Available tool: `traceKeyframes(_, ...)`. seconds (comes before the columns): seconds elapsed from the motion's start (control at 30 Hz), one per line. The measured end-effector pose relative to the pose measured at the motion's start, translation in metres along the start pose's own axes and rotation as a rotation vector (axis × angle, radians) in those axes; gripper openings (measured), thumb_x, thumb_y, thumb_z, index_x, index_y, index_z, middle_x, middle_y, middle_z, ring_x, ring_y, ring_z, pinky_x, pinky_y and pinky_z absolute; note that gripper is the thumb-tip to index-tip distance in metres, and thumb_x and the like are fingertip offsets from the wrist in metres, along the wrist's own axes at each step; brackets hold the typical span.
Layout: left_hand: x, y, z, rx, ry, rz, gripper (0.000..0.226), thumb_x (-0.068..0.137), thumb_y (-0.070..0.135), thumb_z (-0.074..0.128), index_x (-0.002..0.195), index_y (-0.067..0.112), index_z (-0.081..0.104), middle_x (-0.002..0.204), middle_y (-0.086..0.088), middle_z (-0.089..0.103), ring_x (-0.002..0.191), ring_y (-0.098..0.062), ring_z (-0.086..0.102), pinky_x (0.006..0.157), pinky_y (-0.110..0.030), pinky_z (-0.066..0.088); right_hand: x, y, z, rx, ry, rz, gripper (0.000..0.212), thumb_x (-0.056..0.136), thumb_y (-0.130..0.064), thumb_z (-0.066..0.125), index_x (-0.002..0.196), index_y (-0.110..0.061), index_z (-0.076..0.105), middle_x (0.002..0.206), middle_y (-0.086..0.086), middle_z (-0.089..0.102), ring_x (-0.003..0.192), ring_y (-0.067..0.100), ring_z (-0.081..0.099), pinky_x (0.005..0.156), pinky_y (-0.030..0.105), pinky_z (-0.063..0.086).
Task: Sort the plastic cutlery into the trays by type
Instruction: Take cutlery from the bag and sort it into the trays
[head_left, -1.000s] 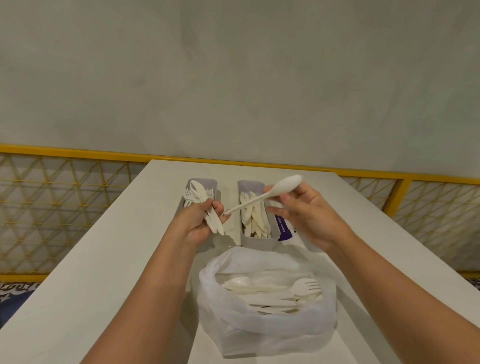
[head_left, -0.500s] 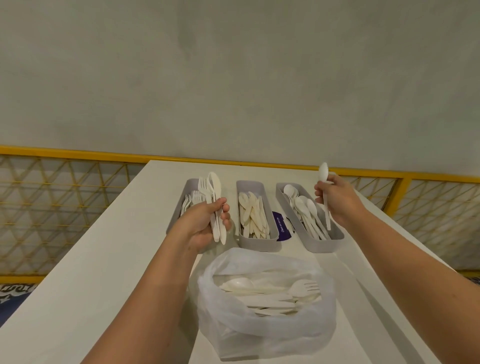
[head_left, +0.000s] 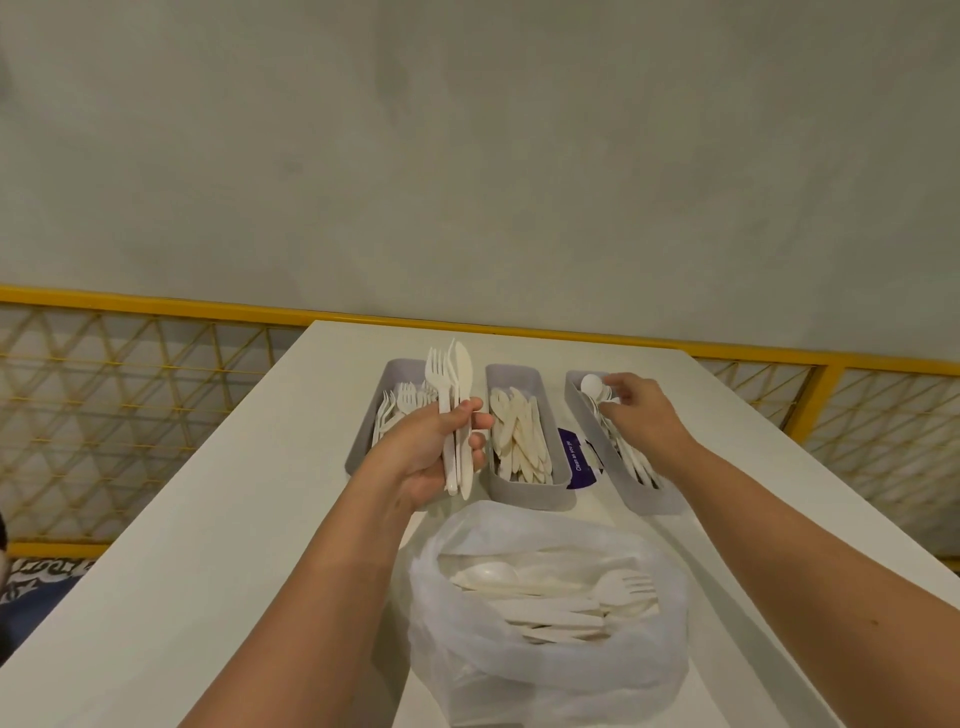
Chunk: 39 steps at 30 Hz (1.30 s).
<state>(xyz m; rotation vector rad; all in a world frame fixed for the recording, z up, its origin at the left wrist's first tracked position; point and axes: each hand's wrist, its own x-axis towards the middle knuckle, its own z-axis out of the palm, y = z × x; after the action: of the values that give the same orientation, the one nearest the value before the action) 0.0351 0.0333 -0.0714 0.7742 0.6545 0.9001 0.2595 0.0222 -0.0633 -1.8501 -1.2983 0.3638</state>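
At centre frame the left hand (head_left: 431, 457) grips a fork and knife bundle (head_left: 454, 415) upright, while the right hand (head_left: 641, 415), fingers loosened, hovers over the spoon tray (head_left: 589, 436); lay spoons lengthwise, bowls aligned.

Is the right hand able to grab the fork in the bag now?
Probably yes. The right hand is over the spoon tray, fingers loose, and the fork lies on top in the open plastic bag, uncovered.

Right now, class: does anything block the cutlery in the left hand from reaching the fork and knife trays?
Nothing visible does. The left hand holds its cutlery upright between the open fork tray and knife tray.
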Motion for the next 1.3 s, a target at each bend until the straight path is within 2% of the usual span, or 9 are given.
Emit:
traceKeyframes(0.1, -0.001, -0.001, 0.002, 0.024, 0.008, -0.003, 0.018, 0.100, 0.012, 0.037, 0.093, 0.008, 0.053, 0.070, -0.005, 0.058, 0.040, -0.009, 0.049, 0.043, -0.019, 0.046, -0.013, -0.022, 0.013, 0.042, -0.090, -0.085, 0.029, 0.092, -0.011, 0.056, 0.120, -0.010, 0.060, 0.120, 0.003, 0.056, 0.117, 0.020, 0.052, 0.085, 0.025, 0.041)
traceKeyframes(0.27, -0.002, 0.000, 0.004, 0.062, -0.006, 0.008, 0.022, 0.101, 0.012, 0.034, 0.094, 0.008, 0.054, 0.075, -0.007, 0.060, 0.042, -0.009, 0.050, 0.044, -0.019, 0.046, -0.039, -0.055, 0.030, 0.067, -0.254, -0.210, 0.020, 0.094, -0.016, 0.054, 0.108, -0.010, 0.067, 0.079, -0.017, 0.055, 0.077, 0.001, 0.053, 0.061, 0.003, 0.041)
traceKeyframes(0.43, -0.003, 0.001, 0.002, 0.113, -0.031, 0.003, 0.027, 0.101, 0.014, 0.033, 0.097, 0.007, 0.058, 0.077, -0.008, 0.062, 0.044, -0.009, 0.052, 0.045, -0.020, 0.047, -0.050, -0.066, 0.045, 0.109, -0.300, -0.186, 0.025, 0.098, -0.024, 0.045, 0.109, -0.015, 0.066, 0.075, -0.013, 0.057, 0.066, 0.001, 0.049, 0.058, 0.014, 0.036)
traceKeyframes(0.63, -0.002, -0.003, 0.004, 0.234, -0.042, 0.012, 0.023, 0.100, 0.020, 0.040, 0.098, 0.010, 0.060, 0.066, -0.005, 0.065, 0.046, -0.010, 0.057, 0.044, -0.022, 0.048, -0.049, -0.070, 0.051, 0.227, -0.350, -0.073, 0.023, 0.093, -0.023, 0.055, 0.109, -0.010, 0.065, 0.095, 0.008, 0.067, 0.084, 0.019, 0.063, 0.076, 0.029, 0.051)
traceKeyframes(0.73, -0.002, -0.003, 0.005, 0.219, -0.067, -0.012, 0.025, 0.101, 0.020, 0.037, 0.102, 0.007, 0.060, 0.072, -0.009, 0.067, 0.049, -0.013, 0.061, 0.047, -0.023, 0.052, -0.048, -0.070, 0.052, 0.396, -0.382, 0.052, 0.017, 0.092, -0.017, 0.056, 0.100, -0.006, 0.066, 0.082, 0.010, 0.064, 0.070, 0.018, 0.059, 0.066, 0.028, 0.050)
traceKeyframes(0.93, -0.001, -0.001, 0.002, 0.256, -0.009, -0.030, 0.024, 0.101, 0.013, 0.034, 0.108, 0.002, 0.054, 0.087, -0.014, 0.065, 0.080, -0.022, 0.064, 0.063, -0.031, 0.057, -0.018, -0.068, 0.043, 0.634, -0.114, 0.230, 0.013, 0.100, -0.017, 0.041, 0.104, -0.009, 0.050, 0.082, 0.008, 0.061, 0.071, 0.017, 0.061, 0.062, 0.030, 0.054)
traceKeyframes(1.03, 0.000, 0.000, -0.002, 0.247, 0.044, -0.020, 0.022, 0.100, 0.012, 0.035, 0.107, 0.003, 0.054, 0.095, -0.014, 0.064, 0.086, -0.023, 0.064, 0.072, -0.038, 0.055, -0.001, -0.062, 0.038, 0.468, -0.067, 0.239, 0.014, 0.100, -0.016, 0.041, 0.107, -0.008, 0.050, 0.078, 0.009, 0.059, 0.065, 0.017, 0.058, 0.052, 0.028, 0.049)
traceKeyframes(1.13, -0.001, 0.001, -0.003, 0.211, 0.028, -0.026, 0.022, 0.101, 0.013, 0.033, 0.099, 0.005, 0.054, 0.096, -0.014, 0.064, 0.085, -0.023, 0.065, 0.067, -0.035, 0.057, 0.003, -0.052, 0.045, 0.146, -0.130, 0.218, 0.017, 0.098, -0.014, 0.042, 0.103, -0.004, 0.055, 0.074, 0.008, 0.058, 0.059, 0.017, 0.055, 0.048, 0.023, 0.045)
traceKeyframes(1.3, -0.004, 0.005, -0.004, 0.109, -0.024, -0.047, 0.026, 0.102, 0.013, 0.029, 0.097, 0.005, 0.053, 0.093, -0.013, 0.065, 0.082, -0.022, 0.064, 0.059, -0.029, 0.058, -0.001, -0.052, 0.056, -0.231, -0.188, 0.100, 0.036, 0.095, -0.019, 0.049, 0.128, -0.005, 0.051, 0.114, 0.014, 0.060, 0.099, 0.027, 0.058, 0.082, 0.032, 0.048)
